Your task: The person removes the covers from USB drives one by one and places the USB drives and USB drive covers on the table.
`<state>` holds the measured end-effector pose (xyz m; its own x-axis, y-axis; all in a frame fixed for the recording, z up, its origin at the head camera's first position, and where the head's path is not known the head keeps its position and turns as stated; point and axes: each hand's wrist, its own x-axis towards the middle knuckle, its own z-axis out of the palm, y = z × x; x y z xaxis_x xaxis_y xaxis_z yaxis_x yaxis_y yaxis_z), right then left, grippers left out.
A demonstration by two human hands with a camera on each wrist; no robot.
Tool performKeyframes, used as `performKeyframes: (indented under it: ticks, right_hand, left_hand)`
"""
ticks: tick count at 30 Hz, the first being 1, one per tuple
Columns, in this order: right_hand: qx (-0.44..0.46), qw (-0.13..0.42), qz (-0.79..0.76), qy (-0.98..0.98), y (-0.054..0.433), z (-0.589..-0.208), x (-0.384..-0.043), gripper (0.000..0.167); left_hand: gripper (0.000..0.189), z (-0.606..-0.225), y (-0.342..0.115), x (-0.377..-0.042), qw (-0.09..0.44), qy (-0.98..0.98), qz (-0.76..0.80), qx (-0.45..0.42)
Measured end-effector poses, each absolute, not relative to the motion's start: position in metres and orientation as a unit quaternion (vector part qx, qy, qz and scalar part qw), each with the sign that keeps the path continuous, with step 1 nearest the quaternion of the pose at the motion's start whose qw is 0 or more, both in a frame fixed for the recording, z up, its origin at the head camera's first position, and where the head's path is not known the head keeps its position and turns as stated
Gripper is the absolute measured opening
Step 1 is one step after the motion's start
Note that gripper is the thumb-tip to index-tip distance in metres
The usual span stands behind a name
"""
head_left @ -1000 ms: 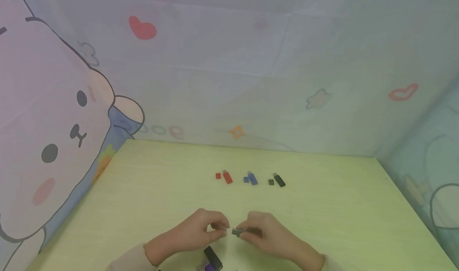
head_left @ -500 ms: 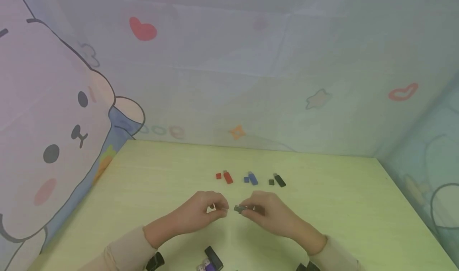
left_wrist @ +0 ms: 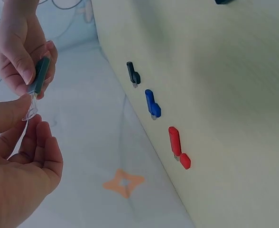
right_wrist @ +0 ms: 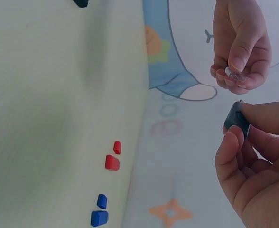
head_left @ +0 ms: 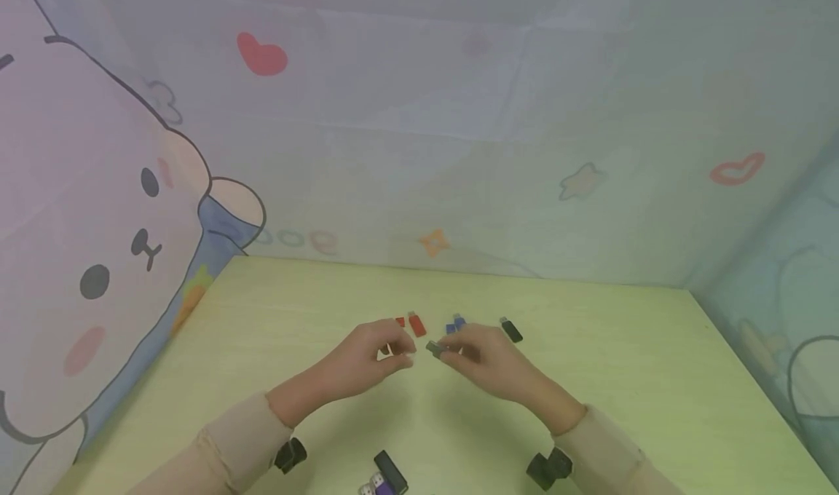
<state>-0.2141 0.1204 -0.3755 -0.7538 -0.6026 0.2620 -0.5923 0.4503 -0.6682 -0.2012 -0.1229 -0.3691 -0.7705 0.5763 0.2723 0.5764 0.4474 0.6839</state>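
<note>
My left hand (head_left: 367,360) pinches a small clear cap (left_wrist: 31,109) between thumb and fingers. Facing it, my right hand (head_left: 498,364) holds a dark green USB stick (head_left: 435,349). In the right wrist view the stick (right_wrist: 236,118) stands apart from the clear cap (right_wrist: 234,75). Both hands are raised above the table, fingertips a short gap from each other. Beyond them lie a red USB stick (head_left: 416,325), a blue USB stick (head_left: 459,321) and a black USB stick (head_left: 511,330). My right hand partly covers the blue one and hides the black cap in the head view.
The pale yellow-green table (head_left: 623,393) ends at a printed cloth backdrop (head_left: 419,131). At its near edge lie a black oblong piece (head_left: 391,472) and a purple-and-white item (head_left: 380,485). A red cap (head_left: 400,322) and a blue cap (head_left: 450,328) lie beside their sticks.
Both hands have moved forward, away from the body, carrying the clear cap and the green USB stick. The right hand has come over the blue stick and the black cap.
</note>
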Motion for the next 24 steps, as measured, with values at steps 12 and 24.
performKeyframes:
  ticks: [12,24]
  right_hand:
    - [-0.311,0.004,-0.399,0.863,0.110,-0.386,-0.226,0.015]
    - [-0.255,0.061,-0.481,0.837,0.103,-0.415,-0.240,0.025]
  left_hand:
    - [0.007,-0.380,-0.125,-0.219,0.009,-0.865,-0.399,-0.304]
    - [0.008,-0.404,-0.118,-0.234,0.008,-0.871,-0.424,-0.247]
